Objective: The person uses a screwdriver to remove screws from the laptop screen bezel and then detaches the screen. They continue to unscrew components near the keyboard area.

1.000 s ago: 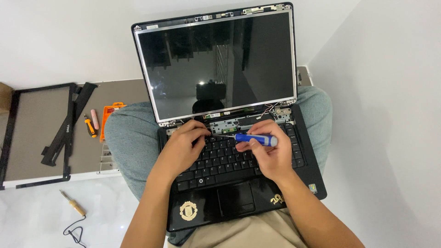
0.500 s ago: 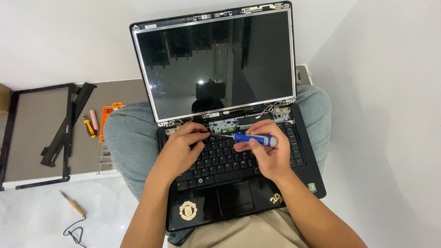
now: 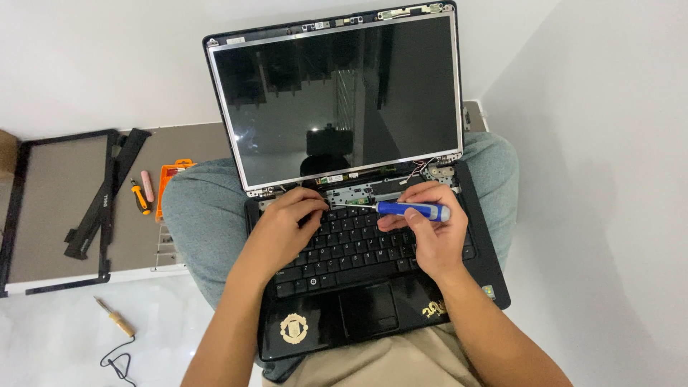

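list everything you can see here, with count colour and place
laptop: 1, black, open on the lap
screwdriver: 1, blue handle, in right hand, tip toward the hinge strip
bezel: 1, black, flat on the floor at left
small screwdriver: 1, orange and black, inside the bezel
pink tool: 1, beside it
orange case: 1, by the knee
soldering iron: 1, wooden handle, lower left floor
left hand: on the keyboard's top edge
right hand: gripping the screwdriver

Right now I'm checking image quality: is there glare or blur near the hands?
Head view: the laptop screen is dark and mirrors the room, with a faint glare patch; the right hand and blue-handled screwdriver are sharp; the left hand is evenly lit; the right wall carries a soft shadow.
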